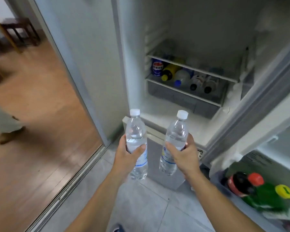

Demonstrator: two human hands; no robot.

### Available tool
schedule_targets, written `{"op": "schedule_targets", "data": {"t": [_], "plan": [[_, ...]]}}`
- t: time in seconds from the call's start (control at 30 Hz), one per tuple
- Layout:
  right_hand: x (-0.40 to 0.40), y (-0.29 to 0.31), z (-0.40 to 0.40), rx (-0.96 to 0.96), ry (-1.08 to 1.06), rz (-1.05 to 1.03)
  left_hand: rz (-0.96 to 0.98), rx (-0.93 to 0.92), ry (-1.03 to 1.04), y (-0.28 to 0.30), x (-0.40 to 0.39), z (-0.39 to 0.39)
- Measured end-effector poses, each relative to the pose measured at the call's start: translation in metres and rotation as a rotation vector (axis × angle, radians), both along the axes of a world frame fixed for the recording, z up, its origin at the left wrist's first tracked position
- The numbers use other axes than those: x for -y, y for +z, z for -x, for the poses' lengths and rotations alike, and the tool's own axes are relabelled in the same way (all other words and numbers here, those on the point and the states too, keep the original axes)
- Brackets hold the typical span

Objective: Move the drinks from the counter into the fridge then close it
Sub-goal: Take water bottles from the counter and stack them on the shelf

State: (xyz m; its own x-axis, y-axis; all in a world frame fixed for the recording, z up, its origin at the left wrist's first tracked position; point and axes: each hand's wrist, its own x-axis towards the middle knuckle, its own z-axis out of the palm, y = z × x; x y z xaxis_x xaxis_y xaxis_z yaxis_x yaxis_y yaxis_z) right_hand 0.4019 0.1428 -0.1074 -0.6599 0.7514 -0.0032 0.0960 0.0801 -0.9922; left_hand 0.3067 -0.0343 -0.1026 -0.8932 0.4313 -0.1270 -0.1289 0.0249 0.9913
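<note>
Standing before the open fridge (174, 39), the person has a water bottle in each hand: left hand (127, 156) wrapped round one bottle (136, 143), right hand (182, 156) round the other (174, 141). Both are mid-carry; next they need laying on the lower shelf (182, 91) beside the drinks already there.
</note>
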Motion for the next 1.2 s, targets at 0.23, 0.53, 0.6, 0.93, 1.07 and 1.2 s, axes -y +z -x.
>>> {"op": "schedule_targets", "data": {"t": [0.23,0.53,0.6,0.93,1.07,1.2], "plan": [[-0.020,0.052,0.089,-0.119,-0.207,-0.168,-0.015,-0.171,-0.168,0.051,-0.047,0.118],[-0.106,0.136,0.186,-0.345,-0.374,-0.258,-0.135,-0.383,-0.220,0.131,-0.157,0.222],[-0.128,0.151,0.204,-0.374,-0.394,-0.266,-0.129,-0.428,-0.174,0.146,-0.182,0.240],[-0.208,0.189,0.284,-0.267,-0.313,-0.205,-0.141,-0.575,-0.124,0.174,-0.281,0.318],[-0.225,0.191,0.314,-0.208,-0.291,-0.239,-0.081,-0.603,-0.067,0.174,-0.318,0.343],[-0.234,0.189,0.341,-0.230,-0.271,-0.289,-0.141,-0.590,-0.052,0.172,-0.345,0.360]]}}
